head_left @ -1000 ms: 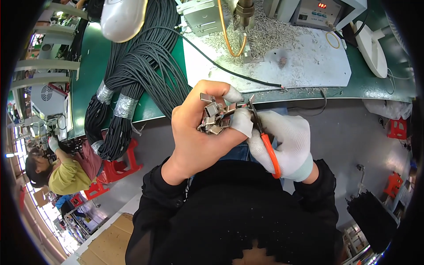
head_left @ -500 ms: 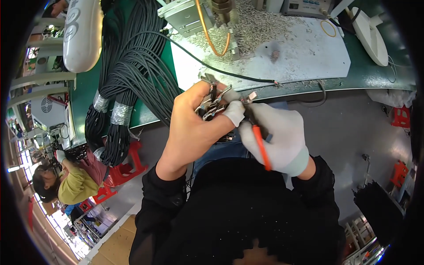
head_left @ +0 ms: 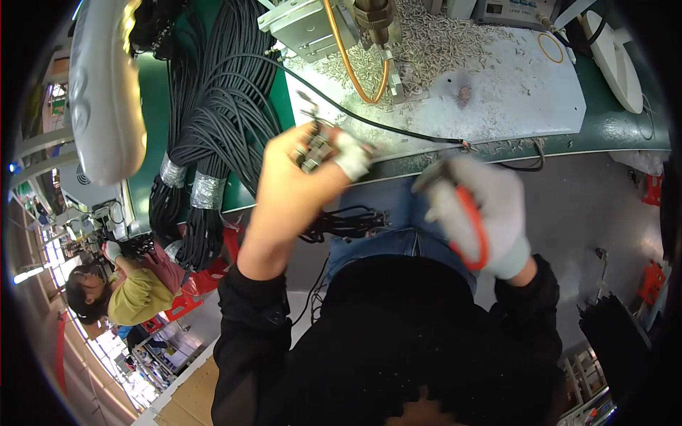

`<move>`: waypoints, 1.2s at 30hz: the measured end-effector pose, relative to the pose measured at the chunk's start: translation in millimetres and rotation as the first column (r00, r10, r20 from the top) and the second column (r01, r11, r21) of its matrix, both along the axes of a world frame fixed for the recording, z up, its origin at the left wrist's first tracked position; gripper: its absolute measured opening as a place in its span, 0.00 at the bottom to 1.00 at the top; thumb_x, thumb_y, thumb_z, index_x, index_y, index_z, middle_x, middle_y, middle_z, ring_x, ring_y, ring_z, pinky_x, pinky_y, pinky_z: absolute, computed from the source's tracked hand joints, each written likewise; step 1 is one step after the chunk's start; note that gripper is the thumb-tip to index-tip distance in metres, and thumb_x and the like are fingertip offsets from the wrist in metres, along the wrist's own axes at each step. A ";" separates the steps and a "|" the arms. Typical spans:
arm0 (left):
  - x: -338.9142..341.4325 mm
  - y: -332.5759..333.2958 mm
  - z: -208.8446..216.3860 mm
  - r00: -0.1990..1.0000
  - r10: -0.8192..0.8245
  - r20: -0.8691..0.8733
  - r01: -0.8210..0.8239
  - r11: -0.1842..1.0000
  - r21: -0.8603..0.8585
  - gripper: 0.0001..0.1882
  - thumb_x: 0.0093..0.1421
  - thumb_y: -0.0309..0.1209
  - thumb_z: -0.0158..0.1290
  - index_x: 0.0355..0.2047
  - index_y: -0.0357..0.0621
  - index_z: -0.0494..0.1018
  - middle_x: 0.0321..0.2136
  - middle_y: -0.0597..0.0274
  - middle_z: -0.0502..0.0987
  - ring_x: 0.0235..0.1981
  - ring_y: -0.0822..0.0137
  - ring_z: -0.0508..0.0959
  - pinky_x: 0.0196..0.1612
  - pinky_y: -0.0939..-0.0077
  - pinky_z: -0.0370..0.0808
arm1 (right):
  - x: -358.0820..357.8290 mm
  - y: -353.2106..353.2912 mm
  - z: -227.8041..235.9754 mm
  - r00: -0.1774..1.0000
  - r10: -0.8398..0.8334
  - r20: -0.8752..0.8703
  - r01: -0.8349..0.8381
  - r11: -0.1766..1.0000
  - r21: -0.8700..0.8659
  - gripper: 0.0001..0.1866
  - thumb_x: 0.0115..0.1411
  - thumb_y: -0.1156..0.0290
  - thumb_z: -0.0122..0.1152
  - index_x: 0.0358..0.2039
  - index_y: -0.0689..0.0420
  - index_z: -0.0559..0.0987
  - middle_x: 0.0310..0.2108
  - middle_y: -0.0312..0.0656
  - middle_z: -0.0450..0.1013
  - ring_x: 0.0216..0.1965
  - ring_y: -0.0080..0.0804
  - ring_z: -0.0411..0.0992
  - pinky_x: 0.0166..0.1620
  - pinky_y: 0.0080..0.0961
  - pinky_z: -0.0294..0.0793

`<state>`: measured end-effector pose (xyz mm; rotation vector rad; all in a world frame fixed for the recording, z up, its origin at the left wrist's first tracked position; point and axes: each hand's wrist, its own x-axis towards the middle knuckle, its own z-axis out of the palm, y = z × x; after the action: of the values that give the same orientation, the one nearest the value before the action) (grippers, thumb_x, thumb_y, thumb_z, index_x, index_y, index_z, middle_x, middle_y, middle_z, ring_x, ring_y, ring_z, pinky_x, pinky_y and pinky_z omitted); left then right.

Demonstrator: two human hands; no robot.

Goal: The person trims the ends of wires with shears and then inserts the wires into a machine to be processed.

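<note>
Plainly, the green table [head_left: 150, 106] carries one white board [head_left: 529, 89], its back part strewn with clippings too many to count, around one orange tube [head_left: 342, 65] and one grey metal block [head_left: 312, 32]. A single black cable [head_left: 362, 122] crosses the board; a thick bundle of black cables [head_left: 234, 117] lies to its left, at least two silver wraps [head_left: 207, 190] showing. One yellow ring [head_left: 550, 48] lies toward the right. Grey floor [head_left: 568, 220] spreads beyond, with red stools at both sides and one seated co-worker [head_left: 145, 295] at the left. A clear plastic bag [head_left: 634, 160] sits below the right edge, its contents too unclear to tell. The left hand [head_left: 284, 174], white covers on fingertips, has its fingers curled together around small metal connectors [head_left: 316, 150], near the front edge; blur prevents counting them. The white-gloved right hand [head_left: 497, 202], well apart above the jeans, has its fingers clamped on one pair of red-handled pliers [head_left: 477, 231]. More black cables [head_left: 348, 224] rest on the lap.
</note>
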<state>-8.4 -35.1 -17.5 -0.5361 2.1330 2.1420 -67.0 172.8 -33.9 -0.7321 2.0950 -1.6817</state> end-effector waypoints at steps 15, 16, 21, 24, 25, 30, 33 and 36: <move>-83.3 -21.7 -9.7 0.984 -0.131 0.119 0.127 0.991 0.040 0.08 0.56 0.29 0.57 0.31 0.37 0.72 0.16 0.71 0.68 0.12 0.83 0.61 0.14 0.89 0.55 | -119.9 -44.0 -15.8 0.932 0.346 -0.107 -0.348 0.938 0.006 0.12 0.55 0.68 0.55 0.21 0.62 0.72 0.11 0.36 0.66 0.11 0.21 0.65 0.15 0.17 0.65; -83.2 -19.6 -8.3 0.989 -0.115 0.093 0.119 0.992 -0.040 0.09 0.55 0.30 0.58 0.31 0.37 0.72 0.17 0.70 0.69 0.13 0.82 0.63 0.15 0.89 0.57 | -118.8 -44.5 -11.0 0.944 0.330 -0.016 -0.329 0.944 0.034 0.10 0.54 0.70 0.54 0.19 0.62 0.72 0.11 0.38 0.66 0.12 0.23 0.67 0.16 0.18 0.67; -83.3 -17.1 -11.1 0.992 -0.092 -0.084 0.075 0.980 -0.185 0.11 0.51 0.31 0.61 0.29 0.38 0.73 0.18 0.69 0.71 0.18 0.80 0.68 0.21 0.86 0.65 | -116.8 -45.9 -5.7 0.863 0.291 0.413 -0.246 0.956 -0.160 0.13 0.54 0.65 0.59 0.22 0.63 0.72 0.10 0.35 0.65 0.10 0.20 0.64 0.12 0.17 0.63; -83.7 -17.1 -11.0 0.992 -0.093 -0.083 0.072 0.971 -0.226 0.11 0.50 0.31 0.62 0.28 0.38 0.73 0.19 0.69 0.72 0.21 0.79 0.70 0.24 0.84 0.67 | -120.0 -46.2 -7.2 0.887 0.285 0.363 -0.270 0.958 -0.092 0.12 0.54 0.67 0.59 0.21 0.62 0.73 0.10 0.35 0.65 0.10 0.20 0.64 0.12 0.17 0.63; -83.2 -17.1 -10.0 0.996 -0.086 -0.028 0.075 0.959 -0.274 0.11 0.49 0.31 0.61 0.28 0.37 0.74 0.20 0.69 0.72 0.22 0.78 0.70 0.25 0.83 0.68 | -121.2 -45.9 -7.7 0.898 0.285 0.336 -0.283 0.957 -0.057 0.11 0.54 0.68 0.59 0.21 0.62 0.73 0.10 0.35 0.65 0.10 0.19 0.64 0.12 0.16 0.62; -78.3 -8.0 -3.1 0.998 -0.023 0.053 0.048 0.836 -0.547 0.11 0.48 0.31 0.60 0.29 0.36 0.74 0.22 0.69 0.74 0.23 0.77 0.71 0.28 0.81 0.69 | -129.0 -40.6 -27.0 0.886 0.424 0.186 -0.383 0.897 -0.220 0.09 0.56 0.69 0.59 0.27 0.62 0.75 0.12 0.35 0.67 0.11 0.19 0.66 0.14 0.15 0.64; -75.7 -5.5 -1.6 0.999 -0.026 0.033 0.038 0.886 -0.461 0.12 0.48 0.31 0.60 0.29 0.36 0.74 0.23 0.68 0.74 0.24 0.77 0.71 0.29 0.81 0.70 | -139.2 -38.9 -30.2 0.614 0.317 -0.723 -0.477 0.879 -0.020 0.10 0.57 0.69 0.59 0.34 0.63 0.76 0.15 0.35 0.69 0.14 0.19 0.67 0.16 0.14 0.66; -76.1 -6.4 -1.2 0.999 -0.029 0.042 0.044 0.897 -0.439 0.12 0.49 0.31 0.60 0.30 0.35 0.74 0.24 0.68 0.75 0.25 0.77 0.71 0.29 0.81 0.70 | -139.1 -40.4 -33.0 0.648 0.328 -0.688 -0.477 0.879 -0.030 0.10 0.57 0.69 0.58 0.33 0.63 0.76 0.15 0.35 0.69 0.14 0.19 0.68 0.16 0.15 0.66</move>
<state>-84.6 -41.5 -18.7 -0.5488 2.5935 1.6087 -206.1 132.4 -66.9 -1.9705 1.9160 -1.5114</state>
